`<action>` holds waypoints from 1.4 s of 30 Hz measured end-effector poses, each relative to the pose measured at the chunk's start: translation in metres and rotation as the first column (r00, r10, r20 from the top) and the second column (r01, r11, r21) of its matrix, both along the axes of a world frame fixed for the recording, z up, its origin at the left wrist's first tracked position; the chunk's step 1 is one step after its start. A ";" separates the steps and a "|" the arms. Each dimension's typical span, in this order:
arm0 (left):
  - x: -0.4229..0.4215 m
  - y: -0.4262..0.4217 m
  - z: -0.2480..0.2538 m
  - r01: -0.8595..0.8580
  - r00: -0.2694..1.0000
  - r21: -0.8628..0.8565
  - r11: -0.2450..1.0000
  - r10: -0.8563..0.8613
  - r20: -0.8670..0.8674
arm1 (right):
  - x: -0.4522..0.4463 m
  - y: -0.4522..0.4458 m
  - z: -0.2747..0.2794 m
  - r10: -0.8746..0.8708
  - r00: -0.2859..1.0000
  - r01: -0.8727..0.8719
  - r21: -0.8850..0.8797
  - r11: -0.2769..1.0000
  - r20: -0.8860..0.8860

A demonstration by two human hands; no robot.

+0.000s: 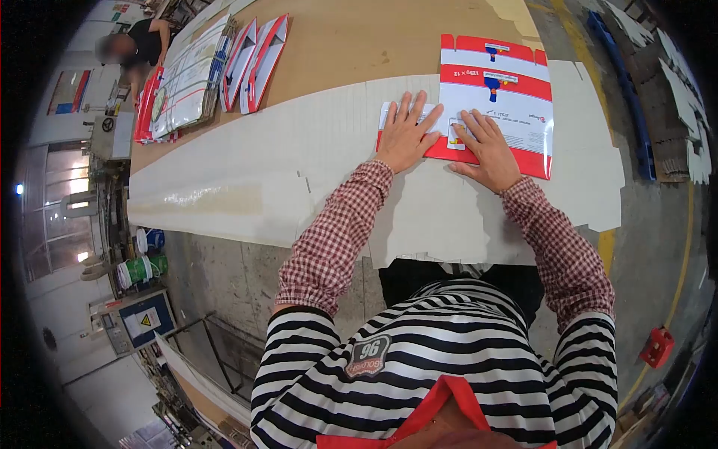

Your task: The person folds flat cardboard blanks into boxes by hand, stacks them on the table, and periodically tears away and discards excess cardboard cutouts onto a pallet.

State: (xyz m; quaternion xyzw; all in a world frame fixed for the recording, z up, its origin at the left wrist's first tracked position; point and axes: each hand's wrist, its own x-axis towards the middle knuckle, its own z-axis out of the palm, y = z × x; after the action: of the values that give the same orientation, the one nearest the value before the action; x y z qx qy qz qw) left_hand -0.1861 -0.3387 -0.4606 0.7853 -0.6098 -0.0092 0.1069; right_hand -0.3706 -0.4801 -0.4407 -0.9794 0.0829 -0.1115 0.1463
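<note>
A red and white printed cardboard piece (523,112) lies flat on the white sheet covering the work table (329,135), at the right. My left hand (406,135) rests on its narrower left part with the fingers spread, and hides much of that part. Close by on the right, my right hand (488,153) lies on the lower middle of the same piece, palm down and fingers stretched out. Neither hand grips anything.
Folded red and white boxes (263,63) and a tied bundle of flat cardboard (191,78) stand at the table's far left. Beyond them is a co-worker (146,45). A blue rack edge (624,93) runs along the right, and a red object (657,347) is on the floor.
</note>
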 end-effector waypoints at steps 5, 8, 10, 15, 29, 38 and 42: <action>-0.002 -0.001 -0.006 -0.057 0.993 -0.046 0.997 0.052 -0.102 | -0.002 -0.001 -0.007 0.014 0.999 -0.013 -0.029 0.999 0.031; -0.001 -0.007 -0.005 -0.113 0.988 -0.077 0.991 0.104 -0.117 | -0.002 0.001 0.000 0.011 1.000 -0.011 -0.025 1.000 -0.001; -0.001 -0.011 -0.005 -0.156 0.984 -0.085 0.984 0.147 -0.104 | 0.000 0.004 0.003 0.002 1.000 -0.002 -0.031 1.000 -0.022; -0.004 -0.016 -0.011 -0.230 0.973 -0.120 0.966 0.225 -0.054 | -0.001 0.003 0.002 0.010 0.999 -0.010 -0.012 1.000 -0.032; 0.001 -0.018 -0.026 -0.291 0.951 -0.197 0.936 0.261 -0.165 | -0.106 -0.058 0.036 -0.624 0.724 0.326 0.943 -0.067 -0.294; -0.012 -0.008 0.037 0.073 0.991 -0.283 0.956 -0.037 0.131 | -0.077 -0.171 -0.011 -0.454 0.891 -0.111 0.962 -0.248 -0.015; -0.004 -0.017 0.047 -0.008 0.946 -0.427 0.904 0.145 0.289 | -0.042 -0.199 0.019 -0.398 0.913 -0.231 0.916 -0.328 0.087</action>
State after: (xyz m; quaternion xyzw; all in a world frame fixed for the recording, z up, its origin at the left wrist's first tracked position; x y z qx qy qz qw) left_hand -0.1899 -0.3556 -0.4138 0.7588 -0.5747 0.2516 0.1751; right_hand -0.4125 -0.6791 -0.4220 -0.3884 0.1823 -0.1944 0.8821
